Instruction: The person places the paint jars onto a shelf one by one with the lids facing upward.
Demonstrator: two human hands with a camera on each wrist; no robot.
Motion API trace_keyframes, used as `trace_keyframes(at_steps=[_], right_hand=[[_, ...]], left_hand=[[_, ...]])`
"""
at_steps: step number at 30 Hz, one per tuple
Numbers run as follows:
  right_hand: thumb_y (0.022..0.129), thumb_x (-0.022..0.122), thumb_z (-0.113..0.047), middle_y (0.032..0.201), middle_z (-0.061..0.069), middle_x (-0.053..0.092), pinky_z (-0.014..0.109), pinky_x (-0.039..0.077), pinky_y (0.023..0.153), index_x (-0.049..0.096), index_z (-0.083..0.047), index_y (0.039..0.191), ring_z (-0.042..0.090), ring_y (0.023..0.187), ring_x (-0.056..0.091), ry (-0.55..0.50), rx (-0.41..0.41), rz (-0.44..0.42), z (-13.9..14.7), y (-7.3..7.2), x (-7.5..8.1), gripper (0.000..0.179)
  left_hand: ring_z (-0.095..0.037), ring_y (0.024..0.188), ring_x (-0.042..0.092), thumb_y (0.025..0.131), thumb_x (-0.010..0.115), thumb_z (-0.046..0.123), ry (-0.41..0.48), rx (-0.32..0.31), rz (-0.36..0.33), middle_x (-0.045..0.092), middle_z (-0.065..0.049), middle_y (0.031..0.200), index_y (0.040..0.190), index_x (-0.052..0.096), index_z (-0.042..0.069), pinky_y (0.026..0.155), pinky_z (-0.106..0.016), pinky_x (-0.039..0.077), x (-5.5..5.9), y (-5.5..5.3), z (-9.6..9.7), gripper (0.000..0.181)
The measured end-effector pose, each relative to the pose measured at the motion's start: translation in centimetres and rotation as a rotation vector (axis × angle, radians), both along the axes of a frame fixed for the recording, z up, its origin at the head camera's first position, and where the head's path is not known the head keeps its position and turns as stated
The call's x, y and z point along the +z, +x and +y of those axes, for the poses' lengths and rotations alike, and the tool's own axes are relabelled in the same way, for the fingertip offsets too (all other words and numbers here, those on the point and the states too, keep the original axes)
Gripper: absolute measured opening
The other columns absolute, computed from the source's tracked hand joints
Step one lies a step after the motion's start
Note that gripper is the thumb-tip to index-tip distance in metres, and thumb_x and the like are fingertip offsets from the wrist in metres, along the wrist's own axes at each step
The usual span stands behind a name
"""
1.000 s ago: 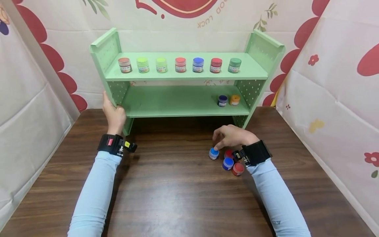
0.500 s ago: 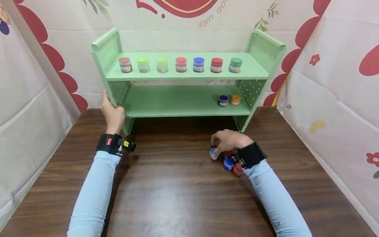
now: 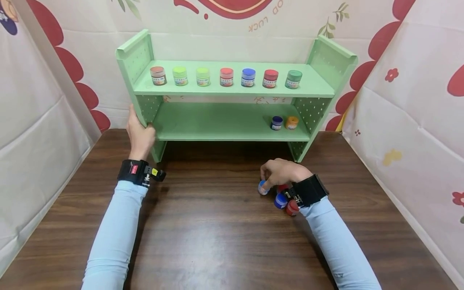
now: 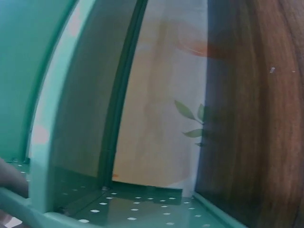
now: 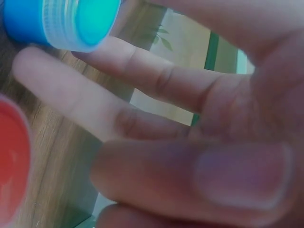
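My left hand point(image 3: 140, 137) grips the left side panel of a light green two-tier shelf point(image 3: 217, 121). In the left wrist view, the shelf's perforated panel point(image 4: 137, 211) fills the bottom. On the wooden table, in front of the shelf's right half, my right hand point(image 3: 282, 171) pinches a small blue-lidded paint jar point(image 3: 261, 190) between thumb and fingers. The right wrist view has this blue jar point(image 5: 28, 23) at top left, with a red lid point(image 5: 12, 161) below it. By the right wrist stand a darker blue jar point(image 3: 280, 201), a red jar point(image 3: 292, 208) and another red jar point(image 3: 281, 188), partly hidden.
Along the upper tier stands a row of several paint jars, from a brownish-red one point(image 3: 158, 76) to a dark green one point(image 3: 293, 79). A dark blue jar point(image 3: 276, 123) and an orange jar point(image 3: 291, 123) sit at the lower tier's right end. Printed cloth point(image 3: 409, 133) surrounds the table point(image 3: 203, 225).
From the lid of the blue jar, my right hand has come down so that thumb and fingers are around it. The left hand keeps its grip. The head view has shifted slightly.
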State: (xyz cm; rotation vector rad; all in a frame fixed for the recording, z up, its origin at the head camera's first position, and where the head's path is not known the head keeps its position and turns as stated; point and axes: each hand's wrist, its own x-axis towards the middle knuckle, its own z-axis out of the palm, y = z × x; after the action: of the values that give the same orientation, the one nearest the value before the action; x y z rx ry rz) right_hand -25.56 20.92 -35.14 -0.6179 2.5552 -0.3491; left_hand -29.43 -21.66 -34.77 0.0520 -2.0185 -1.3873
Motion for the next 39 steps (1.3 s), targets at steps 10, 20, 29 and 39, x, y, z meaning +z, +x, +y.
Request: trace_keyframes(at_steps=[10, 20, 29, 39], right_hand=[[0.089, 0.081, -0.029, 0.095, 0.004, 0.066, 0.028, 0.044, 0.043, 0.067, -0.016, 0.099, 0.017, 0.056, 0.055, -0.003, 0.004, -0.007, 0.1, 0.1, 0.0, 0.022], [0.090, 0.080, -0.022, 0.100, 0.006, 0.067, 0.030, 0.049, 0.043, 0.072, -0.018, 0.110, 0.020, 0.065, 0.062, -0.030, 0.019, 0.049, 0.5, 0.1, -0.2, 0.021], [0.090, 0.079, -0.013, 0.104, 0.007, 0.070, 0.030, 0.054, 0.060, 0.072, -0.017, 0.119, 0.019, 0.089, 0.064, -0.086, 0.031, 0.096, 0.8, -0.5, -0.5, 0.030], [0.089, 0.082, -0.019, 0.107, 0.007, 0.070, 0.033, 0.052, 0.075, 0.072, -0.017, 0.120, 0.021, 0.095, 0.062, -0.071, 0.035, 0.126, 0.9, -0.8, -0.7, 0.033]], left_hand=[[-0.041, 0.131, 0.054, 0.073, 0.053, -0.005, -0.193, -0.006, -0.133, 0.061, -0.023, 0.137, 0.143, 0.050, 0.008, 0.113, -0.060, 0.041, 0.6, 0.5, -1.3, 0.071], [-0.053, 0.126, 0.055, 0.082, 0.057, 0.004, -0.408, -0.064, -0.292, 0.061, -0.032, 0.133, 0.135, 0.049, -0.002, 0.104, -0.071, 0.040, 1.6, 1.1, -1.7, 0.054], [-0.053, 0.125, 0.055, 0.083, 0.055, 0.005, -0.409, -0.052, -0.272, 0.061, -0.032, 0.131, 0.134, 0.050, -0.003, 0.102, -0.072, 0.040, 1.6, 1.3, -1.8, 0.052], [-0.052, 0.132, 0.051, 0.084, 0.054, 0.003, -0.371, -0.074, -0.284, 0.059, -0.031, 0.137, 0.139, 0.048, 0.000, 0.108, -0.075, 0.033, 1.5, 1.4, -2.0, 0.056]])
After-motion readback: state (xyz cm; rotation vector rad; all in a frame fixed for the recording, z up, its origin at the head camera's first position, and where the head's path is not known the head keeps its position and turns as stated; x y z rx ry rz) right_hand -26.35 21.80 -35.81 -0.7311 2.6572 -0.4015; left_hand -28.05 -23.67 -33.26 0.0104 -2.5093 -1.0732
